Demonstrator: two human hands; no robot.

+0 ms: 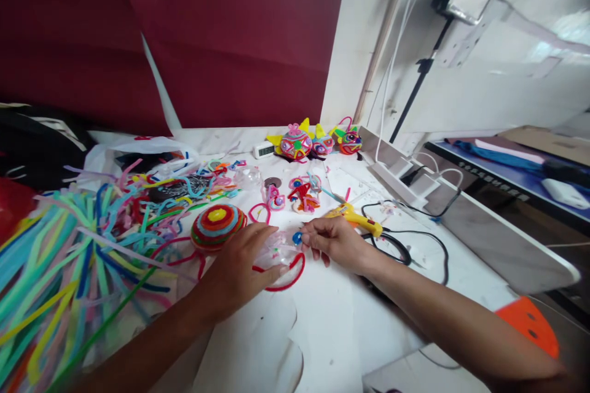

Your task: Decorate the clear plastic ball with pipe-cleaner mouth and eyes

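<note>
My right hand [335, 242] is closed in a pinch, with a small blue disc [297, 237] at its fingertips. My left hand [239, 267] has its thumb and fingers apart. It hovers over or rests beside a clear plastic bag [276, 249] with small bits inside; whether it touches the bag I cannot tell. A red pipe cleaner [302, 270] curves around the bag's near side. Just behind the left hand sits a dome wound in striped pipe cleaners [216, 226], with a yellow centre. A yellow hot glue gun [357, 219] lies beyond my right hand.
Loose pipe cleaners [87, 258] spread over the left side. Small coiled pieces [302, 196] lie mid-table. Several finished pipe-cleaner figures [295, 142] stand at the back beside a small white digital display [263, 150]. A black cable [442, 245] and power strip [405, 178] lie right.
</note>
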